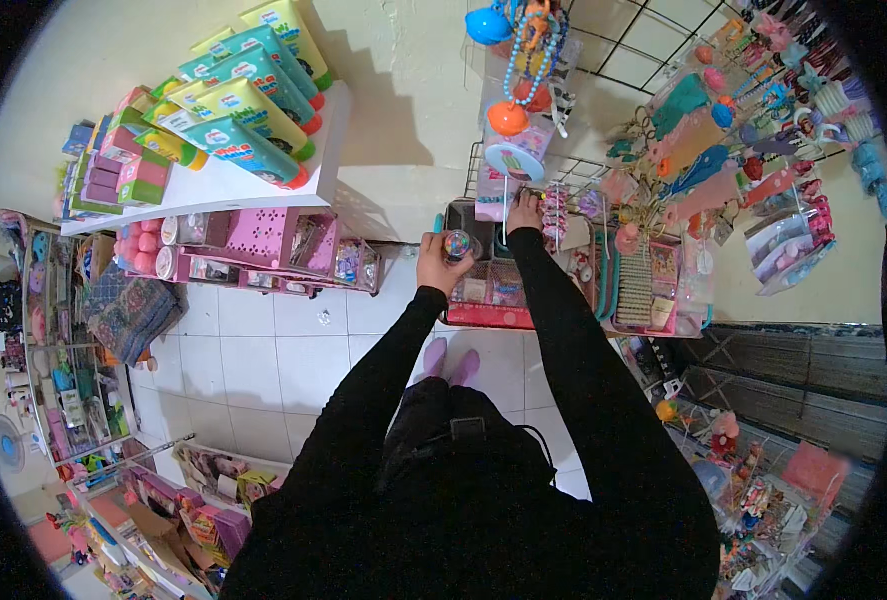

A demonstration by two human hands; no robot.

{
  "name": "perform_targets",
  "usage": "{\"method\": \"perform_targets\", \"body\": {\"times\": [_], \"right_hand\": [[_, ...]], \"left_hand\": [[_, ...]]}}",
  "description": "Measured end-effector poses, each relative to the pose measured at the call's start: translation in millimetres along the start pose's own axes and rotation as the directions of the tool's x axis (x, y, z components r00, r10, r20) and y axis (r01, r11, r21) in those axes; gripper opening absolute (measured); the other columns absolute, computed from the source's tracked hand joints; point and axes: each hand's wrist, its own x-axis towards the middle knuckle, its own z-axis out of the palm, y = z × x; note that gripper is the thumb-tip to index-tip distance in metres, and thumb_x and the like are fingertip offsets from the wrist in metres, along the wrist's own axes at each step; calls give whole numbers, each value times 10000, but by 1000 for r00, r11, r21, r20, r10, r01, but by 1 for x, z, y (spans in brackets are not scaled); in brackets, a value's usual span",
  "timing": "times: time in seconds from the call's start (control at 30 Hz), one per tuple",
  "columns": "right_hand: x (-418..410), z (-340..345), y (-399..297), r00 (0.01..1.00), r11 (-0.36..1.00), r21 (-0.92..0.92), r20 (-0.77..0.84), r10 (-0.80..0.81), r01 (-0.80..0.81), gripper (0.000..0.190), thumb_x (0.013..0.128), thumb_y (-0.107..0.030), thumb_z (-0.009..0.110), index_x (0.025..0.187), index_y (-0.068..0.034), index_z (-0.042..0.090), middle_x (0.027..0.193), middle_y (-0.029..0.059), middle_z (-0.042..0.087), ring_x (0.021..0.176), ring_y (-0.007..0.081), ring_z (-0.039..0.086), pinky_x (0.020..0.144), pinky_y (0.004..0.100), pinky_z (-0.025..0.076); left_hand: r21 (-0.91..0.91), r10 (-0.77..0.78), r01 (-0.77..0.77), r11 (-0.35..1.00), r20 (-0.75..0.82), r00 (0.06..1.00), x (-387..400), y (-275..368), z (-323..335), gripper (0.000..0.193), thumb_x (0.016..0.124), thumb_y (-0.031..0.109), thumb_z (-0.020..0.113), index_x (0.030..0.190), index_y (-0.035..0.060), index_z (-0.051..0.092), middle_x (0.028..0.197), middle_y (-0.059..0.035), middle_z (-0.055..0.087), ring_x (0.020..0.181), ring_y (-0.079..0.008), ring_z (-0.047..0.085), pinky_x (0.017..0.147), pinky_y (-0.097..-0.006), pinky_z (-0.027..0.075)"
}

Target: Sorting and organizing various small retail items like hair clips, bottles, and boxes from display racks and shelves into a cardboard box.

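Note:
My left hand [440,264] grips a small round clear container [458,244] with multicoloured contents, above the left side of a basket [488,316] with a red front strip. My right hand [525,212] reaches to the back of the same basket, beside a bunch of pink hair ties [555,217]. Its fingertips are partly hidden behind hanging goods, so whether it holds anything does not show. Small packets [506,291] lie in the front part of the basket, between my forearms.
Bead-chain charms [509,118] hang above my hands. A white shelf [323,172] with squeeze tubes [248,150] juts out at the upper left, over pink plastic baskets [252,238]. More baskets [642,330] adjoin on the right, under a wire grid [623,45] with hanging accessories.

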Motion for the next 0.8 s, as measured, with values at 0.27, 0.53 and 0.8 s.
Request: {"method": "perform_targets", "body": {"times": [0.27,0.53,0.8], "right_hand": [[-12,-1,9,979,978,-72,-44,-201,197,209,715,-167,400,877,-107,518,898,79,512,965,234,381,792,388,290],[-47,-39,10,928,928,-30,55,-369,371,220,720,-155,405,908,-103,505,889,109,507,960,233,402,826,391,272],[-77,-79,16,813,810,234,112,-572,538,398,564,-234,628,933,-176,491,883,108,463,920,280,439,901,441,193]], "left_hand": [[-209,-26,11,978,-67,997,7,-3,6,369,613,125,656,927,18,495,846,-76,446,803,-173,491,681,-283,428],[-626,-242,183,758,-9,970,13,9,-5,269,729,158,584,938,46,456,863,-41,489,809,-102,454,705,-234,377],[-616,-292,275,738,75,953,8,17,-10,305,765,305,525,938,59,467,811,-30,499,731,-94,448,669,-219,370]]}}
